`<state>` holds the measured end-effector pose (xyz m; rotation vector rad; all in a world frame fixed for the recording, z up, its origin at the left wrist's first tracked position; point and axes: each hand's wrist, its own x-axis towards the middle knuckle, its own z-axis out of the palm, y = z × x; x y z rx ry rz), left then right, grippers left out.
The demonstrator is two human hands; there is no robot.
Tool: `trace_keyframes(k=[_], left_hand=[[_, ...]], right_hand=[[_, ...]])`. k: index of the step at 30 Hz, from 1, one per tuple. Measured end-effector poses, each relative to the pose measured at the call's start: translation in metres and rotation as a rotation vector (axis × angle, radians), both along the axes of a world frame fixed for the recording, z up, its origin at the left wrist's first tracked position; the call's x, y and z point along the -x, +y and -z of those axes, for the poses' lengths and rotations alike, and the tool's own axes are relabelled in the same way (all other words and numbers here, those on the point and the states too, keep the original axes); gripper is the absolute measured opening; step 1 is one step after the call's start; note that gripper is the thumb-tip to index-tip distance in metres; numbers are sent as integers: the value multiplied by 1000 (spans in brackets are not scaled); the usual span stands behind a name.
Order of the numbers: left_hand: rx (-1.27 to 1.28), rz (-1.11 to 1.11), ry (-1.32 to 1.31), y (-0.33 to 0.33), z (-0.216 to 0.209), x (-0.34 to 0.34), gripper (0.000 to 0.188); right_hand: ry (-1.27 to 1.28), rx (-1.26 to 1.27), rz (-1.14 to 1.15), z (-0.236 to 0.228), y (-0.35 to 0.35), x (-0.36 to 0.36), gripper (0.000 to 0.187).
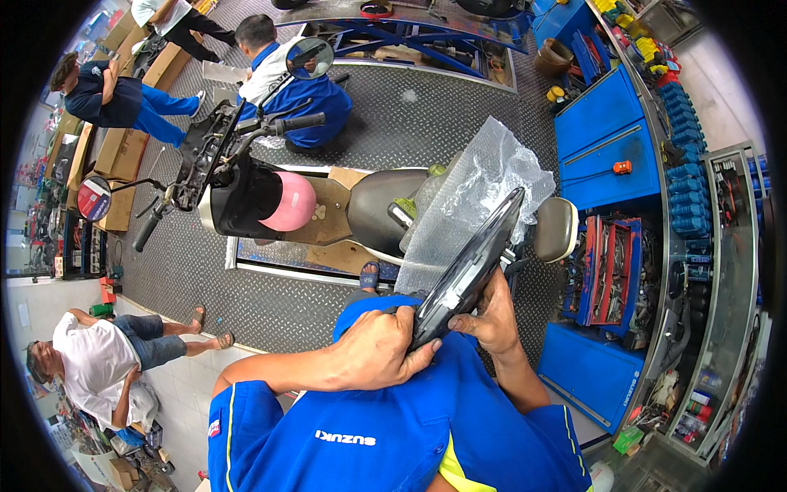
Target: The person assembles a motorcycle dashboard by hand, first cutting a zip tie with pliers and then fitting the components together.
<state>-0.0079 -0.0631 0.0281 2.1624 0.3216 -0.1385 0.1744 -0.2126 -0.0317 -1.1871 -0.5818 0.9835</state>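
Note:
A long, glossy black part with a pointed far end [475, 262], which looks like a vehicle light or trim panel, is held tilted in front of my chest. Closed around its near end is my left hand [373, 348], with the thumb along the edge. My right hand [492, 316] grips its right side, thumb on the near face. Just beyond lies crumpled clear bubble wrap [467, 197], draped over the rear of a scooter. The scooter's dark seat [381, 211] and a separate padded backrest [556, 230] show on either side of the wrap.
A pink round object [291, 201] sits behind the scooter's handlebar [299, 123]. Blue cabinets [607, 139] and a red-and-blue tool trolley [611, 271] line the right. One person crouches beyond the scooter [307, 102]; others stand at left. A blue lift [426, 41] is at the back.

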Motion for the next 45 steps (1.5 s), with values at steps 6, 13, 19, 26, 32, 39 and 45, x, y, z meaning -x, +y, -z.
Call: trace_keyframes(k=[6, 13, 19, 26, 32, 39, 45], left_hand=[[-8, -37, -45, -4, 13, 4, 56], [-44, 114, -28, 10, -6, -6, 59], [40, -46, -410, 52, -3, -32, 63], [146, 73, -85, 65, -35, -63, 55], [59, 143, -98, 73, -42, -75, 56], [-136, 200, -174, 75, -54, -81, 64], [-50, 212, -210, 81, -46, -77, 65]], right_hand=[[-32, 4, -1, -1, 2, 1, 105], [48, 61, -79, 3, -6, -20, 123], [-147, -145, -94, -19, 16, -18, 88], [-232, 24, -132, -24, 17, -16, 92], [-517, 67, -138, -39, 15, -15, 95], [-659, 62, -108, -47, 15, -17, 97], [-714, 155, -64, -69, 18, -1, 92]])
